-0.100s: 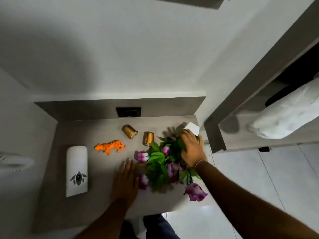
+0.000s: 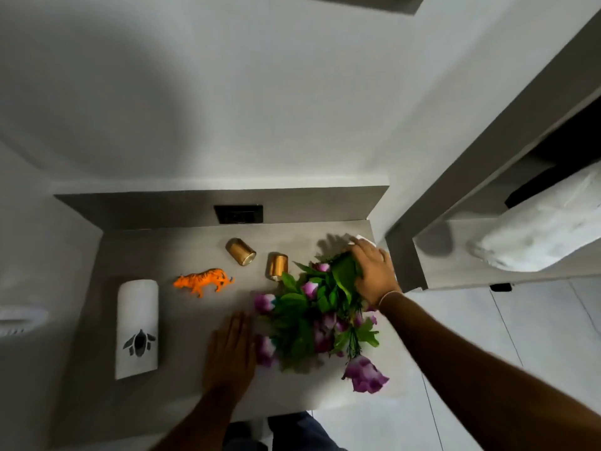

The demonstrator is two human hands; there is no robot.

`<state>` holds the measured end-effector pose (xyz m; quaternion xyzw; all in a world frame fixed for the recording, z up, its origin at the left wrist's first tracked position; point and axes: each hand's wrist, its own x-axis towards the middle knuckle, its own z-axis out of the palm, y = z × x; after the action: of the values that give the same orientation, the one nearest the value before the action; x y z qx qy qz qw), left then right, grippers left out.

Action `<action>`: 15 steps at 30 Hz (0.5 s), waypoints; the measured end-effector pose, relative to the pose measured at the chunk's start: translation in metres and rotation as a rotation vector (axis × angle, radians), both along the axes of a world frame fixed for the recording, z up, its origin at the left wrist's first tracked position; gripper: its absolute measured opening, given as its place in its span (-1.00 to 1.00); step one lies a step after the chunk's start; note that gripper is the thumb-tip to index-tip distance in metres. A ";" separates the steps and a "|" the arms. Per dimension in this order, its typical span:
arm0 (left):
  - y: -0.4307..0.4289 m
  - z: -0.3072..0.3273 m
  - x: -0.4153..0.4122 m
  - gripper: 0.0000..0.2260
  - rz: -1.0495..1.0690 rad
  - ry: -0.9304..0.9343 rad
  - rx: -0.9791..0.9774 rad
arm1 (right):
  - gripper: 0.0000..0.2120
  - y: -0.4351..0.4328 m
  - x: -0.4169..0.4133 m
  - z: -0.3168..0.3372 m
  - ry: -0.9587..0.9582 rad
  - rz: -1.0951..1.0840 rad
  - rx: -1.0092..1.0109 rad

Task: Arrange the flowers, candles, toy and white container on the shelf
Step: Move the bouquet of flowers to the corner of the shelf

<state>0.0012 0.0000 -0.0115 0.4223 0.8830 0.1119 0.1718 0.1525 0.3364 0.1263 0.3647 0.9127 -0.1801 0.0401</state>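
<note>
A bunch of purple flowers with green leaves lies on the grey shelf, at its right side. My right hand is closed over the bunch's far end, next to a white vase that it mostly hides. My left hand rests flat on the shelf, fingers apart, just left of the blossoms. Two gold candles lie on their sides behind the flowers. An orange toy tiger stands left of them. A white container with a dark emblem lies at the far left.
A dark wall socket sits in the back panel above the shelf. To the right a cabinet frame holds a white bundle on its lower board. Tiled floor runs past the shelf's right edge.
My right hand has shifted slightly further over the flowers' far end, covering more of the white vase. The left hand stays flat on the shelf.
</note>
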 end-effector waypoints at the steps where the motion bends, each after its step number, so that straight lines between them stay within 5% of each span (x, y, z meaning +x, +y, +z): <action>1: -0.001 -0.005 0.002 -0.49 -0.002 0.013 -0.018 | -0.29 0.019 0.003 -0.001 -0.016 -0.006 0.007; 5: -0.002 -0.009 0.012 -0.28 -0.062 0.001 -0.051 | 0.07 0.058 0.019 -0.025 -0.287 0.163 0.028; 8: -0.006 -0.012 0.022 -0.26 -0.050 -0.030 -0.061 | 0.25 0.064 0.023 -0.046 -0.320 0.213 0.034; 15: -0.004 -0.021 0.017 -0.28 -0.062 -0.056 -0.042 | 0.03 0.053 0.022 -0.072 0.088 -0.005 -0.046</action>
<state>0.0186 -0.0039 -0.0320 0.4426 0.8663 0.0997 0.2089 0.1741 0.3894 0.0547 0.3575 0.9084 -0.2169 0.0076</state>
